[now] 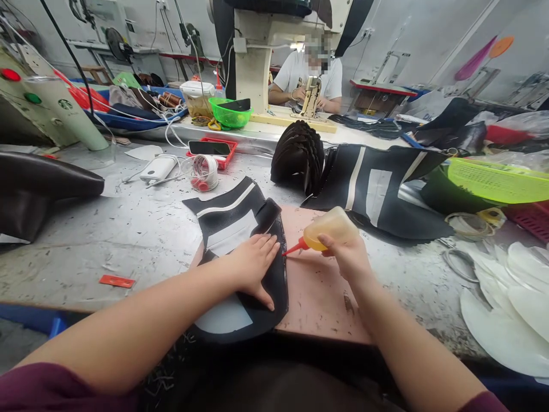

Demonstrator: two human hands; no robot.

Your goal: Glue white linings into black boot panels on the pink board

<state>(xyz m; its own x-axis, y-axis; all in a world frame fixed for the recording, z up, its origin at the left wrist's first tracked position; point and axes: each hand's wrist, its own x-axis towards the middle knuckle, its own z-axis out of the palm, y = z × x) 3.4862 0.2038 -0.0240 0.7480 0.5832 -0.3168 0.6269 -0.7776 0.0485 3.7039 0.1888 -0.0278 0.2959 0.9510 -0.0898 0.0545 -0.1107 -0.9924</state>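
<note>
A black leather piece point(274, 283) with white strips and a pale patch lies on a pink board point(321, 297) at the table's front. My left hand point(254, 264) rests flat on it, fingers spread. In my right hand point(349, 254) is a squeeze bottle point(332, 229) of yellowish liquid, tilted so that its red nozzle points left. The nozzle tip is at the right edge of the leather piece; whether it touches I cannot tell. Behind the bottle lie similar black pieces point(390, 194), beside a curled stack of dark pieces point(298, 154).
White rounded sheets point(510, 303) and a lime-green basket point(497, 180) sit at the right. A clear jar point(203, 173), a white charger point(158, 167) and a red tray with a phone point(209, 148) stand back left. Opposite, a person point(306, 80) works behind a sewing machine point(253, 68).
</note>
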